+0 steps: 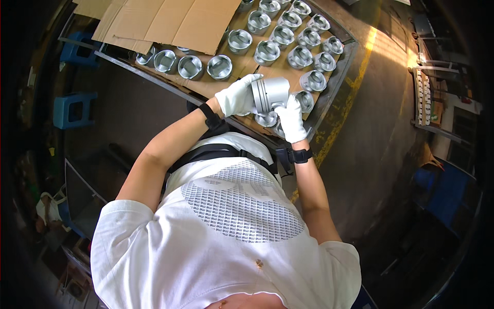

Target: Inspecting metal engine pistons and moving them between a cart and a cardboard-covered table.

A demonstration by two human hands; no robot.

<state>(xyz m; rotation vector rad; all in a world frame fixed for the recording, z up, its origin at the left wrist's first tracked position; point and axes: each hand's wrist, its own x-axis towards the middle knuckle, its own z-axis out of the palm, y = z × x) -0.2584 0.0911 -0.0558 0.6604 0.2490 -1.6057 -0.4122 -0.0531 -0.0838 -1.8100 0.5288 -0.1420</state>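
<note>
A silver engine piston (272,94) lies on its side between my two white-gloved hands, above the near edge of a cart. My left hand (237,97) grips its grooved crown end. On the skirt end, my right hand (292,118) is closed, fingers wrapped round the lower side. Below and around it stand several more pistons (267,52) on brown cardboard (247,72), their hollowed crowns facing up. Two of them, just under my hands, are partly hidden.
Folded cardboard sheets (170,23) cover the cart's far left part. A metal rim (343,59) edges the cart. Blue stools (75,110) stand on the left. A yellow floor line (355,90) runs along the right, with a rack (423,98) of pale parts beyond.
</note>
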